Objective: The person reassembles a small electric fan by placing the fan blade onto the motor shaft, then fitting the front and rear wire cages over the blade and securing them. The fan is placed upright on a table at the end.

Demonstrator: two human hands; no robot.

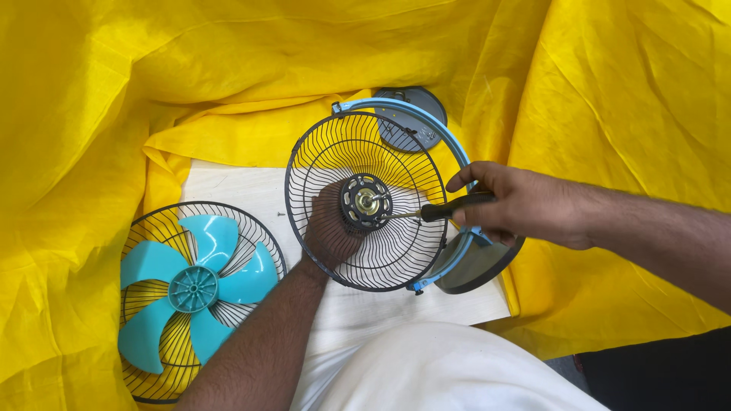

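From the head view, the left hand (329, 228) reaches behind the rear fan guard (364, 202), its grip closed around the motor housing, apparently to steady it; the guard stands tilted on the pale tabletop (228, 186). The right hand (509, 205), right of the guard, has its grip wrapped on a black-handled screwdriver (438, 211), whose tip meets the motor hub (366, 202) at the guard's centre. Left of the guard lies the turquoise blade (194, 285) in the front guard (152, 365). Yellow cloth (114, 91) surrounds all.

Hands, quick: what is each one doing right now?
Left hand: reaches behind the round black wire fan guard, gripping the motor; how the fingers close cannot be told.
Right hand: closed around a black-handled screwdriver.
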